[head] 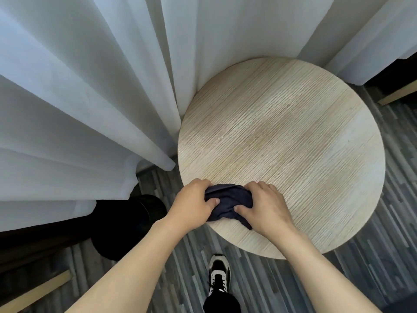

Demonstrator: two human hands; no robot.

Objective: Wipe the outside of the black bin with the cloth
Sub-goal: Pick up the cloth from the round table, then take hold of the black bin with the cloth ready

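A dark navy cloth (pixel 228 201) lies bunched at the near edge of a round light-wood table (pixel 293 143). My left hand (pixel 194 204) grips its left side and my right hand (pixel 266 206) grips its right side, thumbs pressed into the fabric. The black bin (pixel 126 224) stands on the floor to the left of the table, below my left forearm, its upper left part hidden under the curtain.
White curtains (pixel 90 98) hang along the left and back, touching the table's far edge. The floor is grey striped carpet (pixel 372 256). My foot in a black-and-white shoe (pixel 218 272) stands just in front of the table. Dark furniture sits at the lower left.
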